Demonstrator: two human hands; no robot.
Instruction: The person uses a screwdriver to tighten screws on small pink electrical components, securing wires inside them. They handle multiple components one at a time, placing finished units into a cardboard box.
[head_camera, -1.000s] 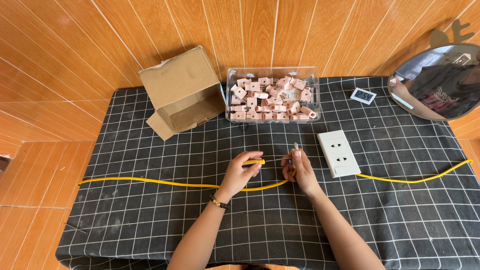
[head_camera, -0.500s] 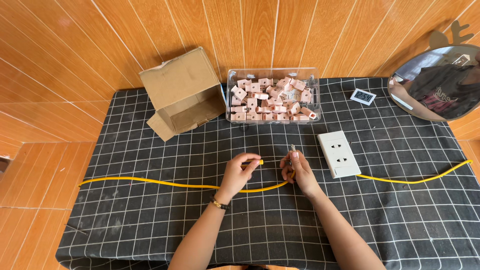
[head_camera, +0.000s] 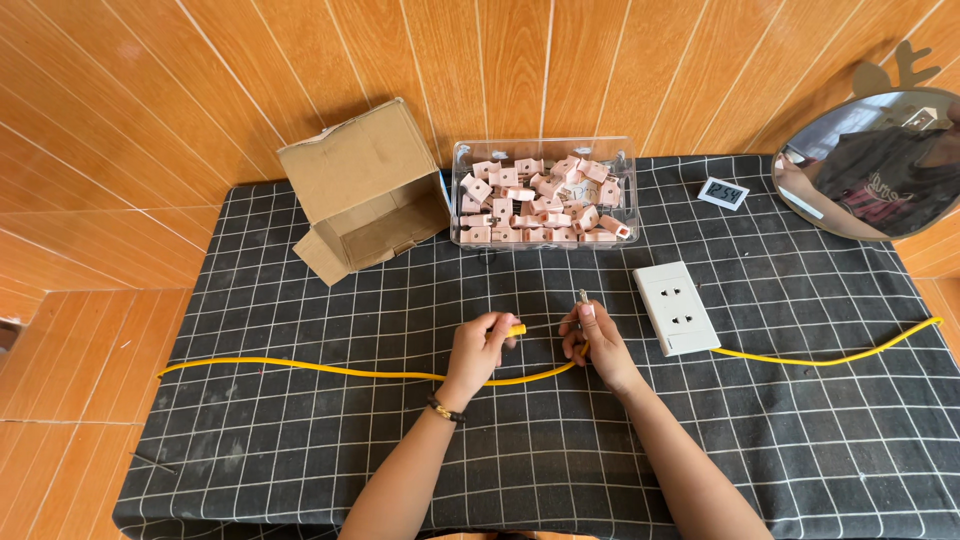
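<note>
Yellow cable (head_camera: 330, 370) end pinched in left hand (head_camera: 482, 345), small metal-tipped piece (head_camera: 582, 300) in right hand (head_camera: 594, 338), piece mostly finger-hidden.

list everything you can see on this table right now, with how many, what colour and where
cable: one, yellow, running across the cloth from left to right, both hands on its middle
plug: one, metal prongs, upright in the right hand
socket: one, white, right of the hands, cable leading off from it
clear box: one, back centre
pink blocks: many, inside the clear box
carton: one, brown, open, on its side at back left
small display: one, white, back right
mirror: one, round, far right
cloth: one, black with white grid, covering the table
left hand: fingers pinching the cable
right hand: holding the plug
</note>
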